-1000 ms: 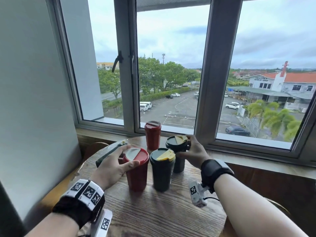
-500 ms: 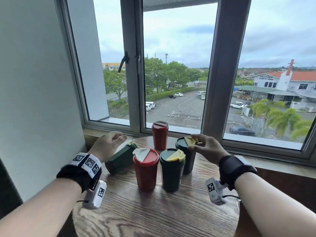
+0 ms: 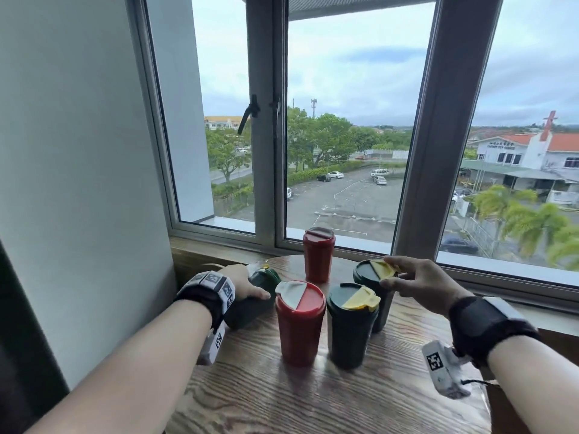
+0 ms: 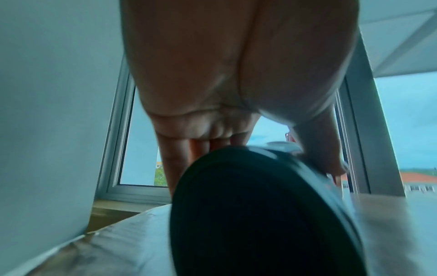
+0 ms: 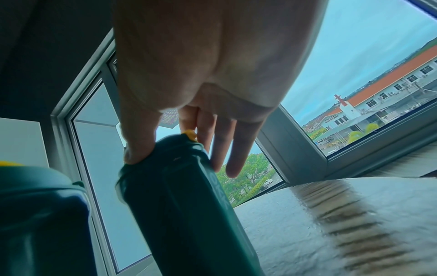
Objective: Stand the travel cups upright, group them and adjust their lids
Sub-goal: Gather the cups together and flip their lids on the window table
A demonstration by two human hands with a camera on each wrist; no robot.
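Five travel cups are on the round wooden table (image 3: 313,402). A dark green cup (image 3: 253,305) lies on its side at the left, and my left hand (image 3: 250,286) grips its body; the left wrist view shows its base (image 4: 248,214) with my fingers (image 4: 179,155) and thumb either side. Standing upright are a red cup with a white flap (image 3: 299,327), a green cup with a yellow flap (image 3: 351,333), a second green cup (image 3: 372,277) behind it and a red cup (image 3: 319,255) at the back. My right hand (image 3: 387,274) pinches the second green cup's lid (image 5: 175,151), thumb (image 5: 134,147) on its rim.
A grey wall (image 3: 78,183) stands close on the left. The window frame (image 3: 423,151) and its wooden sill (image 3: 501,305) run right behind the table. Bare tabletop lies in front of the cups and to the right.
My left hand left the front red cup, moved left and came down to grip the lying green cup. My right hand stayed at the back green cup's lid.
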